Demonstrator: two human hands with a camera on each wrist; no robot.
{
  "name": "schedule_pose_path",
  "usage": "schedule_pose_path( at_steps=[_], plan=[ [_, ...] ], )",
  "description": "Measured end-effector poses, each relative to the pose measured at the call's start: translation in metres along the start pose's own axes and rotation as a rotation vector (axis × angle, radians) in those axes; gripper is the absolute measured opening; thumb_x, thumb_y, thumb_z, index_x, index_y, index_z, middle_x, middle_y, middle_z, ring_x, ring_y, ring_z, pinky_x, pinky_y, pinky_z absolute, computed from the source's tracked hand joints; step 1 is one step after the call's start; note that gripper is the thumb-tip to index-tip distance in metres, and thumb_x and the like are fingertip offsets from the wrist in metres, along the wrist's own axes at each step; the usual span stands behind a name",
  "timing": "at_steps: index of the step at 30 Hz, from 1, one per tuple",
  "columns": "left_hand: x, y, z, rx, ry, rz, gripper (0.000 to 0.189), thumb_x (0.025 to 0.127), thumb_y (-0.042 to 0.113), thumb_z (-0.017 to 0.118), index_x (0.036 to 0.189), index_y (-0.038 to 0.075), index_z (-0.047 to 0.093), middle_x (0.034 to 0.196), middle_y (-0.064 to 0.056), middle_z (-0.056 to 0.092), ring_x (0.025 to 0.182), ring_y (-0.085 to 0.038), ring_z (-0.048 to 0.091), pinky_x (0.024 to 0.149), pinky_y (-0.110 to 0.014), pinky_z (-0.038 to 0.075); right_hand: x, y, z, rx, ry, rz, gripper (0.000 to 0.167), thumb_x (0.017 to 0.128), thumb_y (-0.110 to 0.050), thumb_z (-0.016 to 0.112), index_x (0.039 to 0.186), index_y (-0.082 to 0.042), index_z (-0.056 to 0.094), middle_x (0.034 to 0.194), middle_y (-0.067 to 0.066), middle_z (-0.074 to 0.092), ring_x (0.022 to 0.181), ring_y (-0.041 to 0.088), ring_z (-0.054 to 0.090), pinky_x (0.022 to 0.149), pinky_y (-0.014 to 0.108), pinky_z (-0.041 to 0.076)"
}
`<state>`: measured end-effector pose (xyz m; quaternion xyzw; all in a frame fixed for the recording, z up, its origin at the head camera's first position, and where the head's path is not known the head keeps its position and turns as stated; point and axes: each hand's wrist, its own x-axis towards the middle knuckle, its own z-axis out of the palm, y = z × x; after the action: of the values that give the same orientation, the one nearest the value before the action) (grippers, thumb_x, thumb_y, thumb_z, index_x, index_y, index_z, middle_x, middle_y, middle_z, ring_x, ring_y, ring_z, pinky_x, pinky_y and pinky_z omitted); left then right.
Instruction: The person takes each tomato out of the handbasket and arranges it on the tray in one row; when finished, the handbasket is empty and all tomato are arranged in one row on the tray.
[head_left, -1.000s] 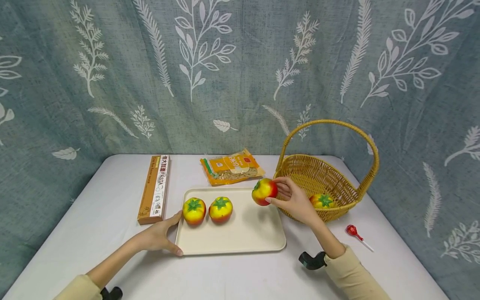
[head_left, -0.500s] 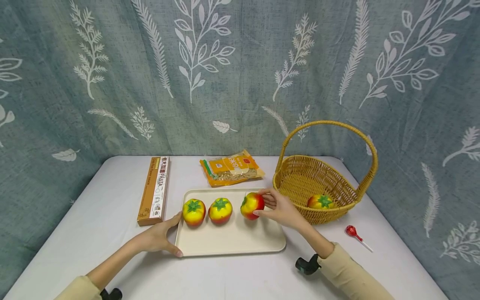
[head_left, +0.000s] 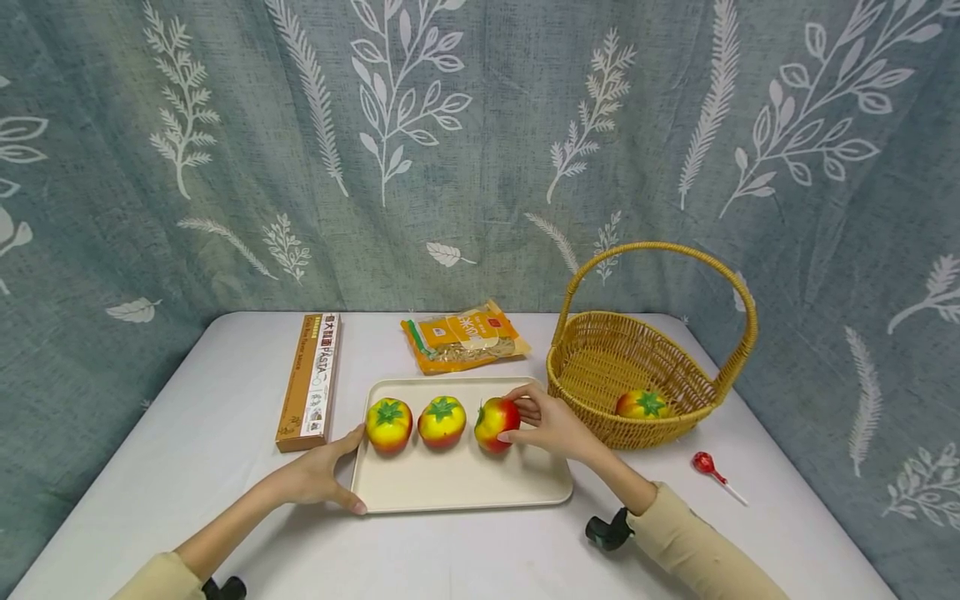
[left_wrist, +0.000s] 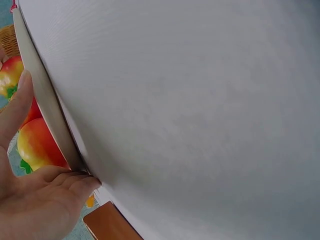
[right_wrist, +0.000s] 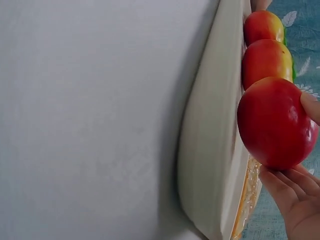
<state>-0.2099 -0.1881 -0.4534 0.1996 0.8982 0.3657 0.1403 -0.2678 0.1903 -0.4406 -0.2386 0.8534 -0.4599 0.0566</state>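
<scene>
While our left hand [head_left: 321, 472], fingers straight, braces the rectangular cream tray [head_left: 450, 485], we should straighten the tilted, round red-yellow fruit [head_left: 492, 427] our right hand [head_left: 552, 425] pinches.

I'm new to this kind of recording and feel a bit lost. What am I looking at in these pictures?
There is no machine here: a person works bare-handed, so every grip is by hand. The wide picture comes from a camera on the head, looking forward and down; the two sideways ones come from cameras on the wrists. On the white table lies a cream tray. The left hand touches its left edge. The right hand holds a red-and-yellow fruit over the tray; whether it touches the tray is hard to tell. Two similar fruits sit toward the tray's left side. Beyond it lies an orange food packet; to the left, a pasta box; to the right, a wicker basket with another fruit inside, and a red lollipop.
</scene>
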Motion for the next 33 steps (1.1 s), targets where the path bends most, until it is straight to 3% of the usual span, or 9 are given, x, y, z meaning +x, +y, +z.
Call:
schedule_pose_path(
  at_steps=[6, 11, 17, 33],
  plan=[
    [0.001, 0.002, 0.0, -0.013, -0.004, 0.004, 0.12, 0.06, 0.029, 0.091, 0.147, -0.013, 0.019, 0.151, -0.031, 0.021, 0.139, -0.046, 0.021, 0.113, -0.058, 0.018, -0.001, 0.0, -0.004, -0.028, -0.019, -0.01, 0.061, 0.076, -0.016, 0.083, 0.126, 0.001, 0.052, 0.127, 0.019, 0.06, 0.12, 0.034, 0.055, 0.095, 0.034, 0.05],
    [0.001, 0.002, -0.001, 0.001, 0.0, 0.005, 0.12, 0.06, 0.029, 0.091, 0.147, -0.013, 0.019, 0.151, -0.03, 0.021, 0.139, -0.046, 0.022, 0.113, -0.057, 0.019, -0.002, 0.0, -0.015, -0.148, -0.063, -0.031, 0.076, 0.073, -0.026, 0.085, 0.134, 0.004, 0.05, 0.13, 0.015, 0.059, 0.117, 0.03, 0.058, 0.095, 0.037, 0.05],
    [0.001, 0.003, -0.002, 0.003, -0.002, 0.0, 0.12, 0.06, 0.028, 0.091, 0.147, -0.013, 0.019, 0.151, -0.031, 0.022, 0.139, -0.046, 0.022, 0.113, -0.057, 0.019, -0.005, 0.001, -0.022, -0.265, -0.107, -0.053, 0.076, 0.073, -0.034, 0.084, 0.132, 0.002, 0.055, 0.127, 0.016, 0.061, 0.11, 0.029, 0.062, 0.093, 0.038, 0.052],
    [0.0, 0.001, -0.001, 0.0, -0.003, 0.002, 0.12, 0.06, 0.028, 0.091, 0.147, -0.013, 0.019, 0.151, -0.031, 0.022, 0.139, -0.046, 0.022, 0.113, -0.057, 0.019, 0.002, 0.005, -0.013, -0.248, -0.12, -0.078, 0.07, 0.07, -0.027, 0.087, 0.127, 0.001, 0.056, 0.123, 0.014, 0.062, 0.109, 0.026, 0.063, 0.093, 0.033, 0.052]
  ],
)
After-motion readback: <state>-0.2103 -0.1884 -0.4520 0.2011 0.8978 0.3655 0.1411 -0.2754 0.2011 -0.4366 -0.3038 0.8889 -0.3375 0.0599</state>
